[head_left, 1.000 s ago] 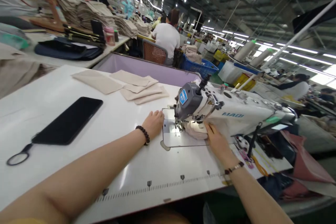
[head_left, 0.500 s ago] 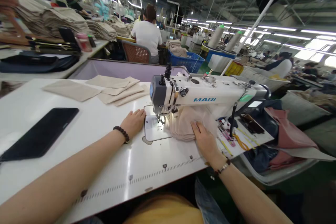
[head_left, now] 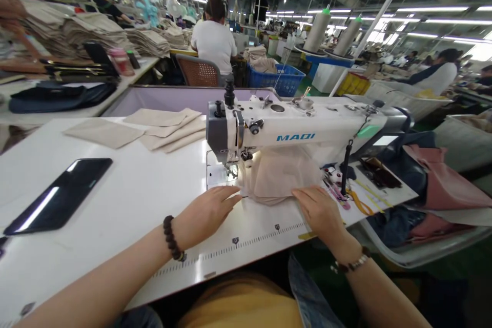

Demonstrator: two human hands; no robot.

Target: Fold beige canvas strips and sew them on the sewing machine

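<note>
So the stack of beige cloth [head_left: 282, 174] is sitting under the arm of the white sewing machine [head_left: 300, 125], just right of the needle area, and it looks thin and kinda floppy, several layers with rounded, slightly uneven edges fanning out at the front. Left hand [head_left: 207, 212] isn't gripping anything: fingers stretched out flat-ish, tips right by the cloth's near left corner, can't tell if they're actually touching. Right hand [head_left: 321, 212] has its fingertips on the cloth's front right edge, fingers pretty straight, but I can't tell if it's pinching or just resting there. The worktop [head_left: 146, 184] is smooth, glossy white, with a printed ruler scale [head_left: 255, 236] along the front edge. More beige panels [head_left: 165, 130] lie flat behind and to the left, overlapping, with crisp straight sides. Black phone [head_left: 61, 195] is a shiny slab on the far left. Room-wise, there's a wide run of white surface between the phone and the machine, plus a narrower strip between the cloth and the front edge. The right end is way tighter: an orange-handled tool [head_left: 359, 202] and other small bits crowd in beside the machine, and pink material [head_left: 446, 179] is heaped just past that edge.
</note>
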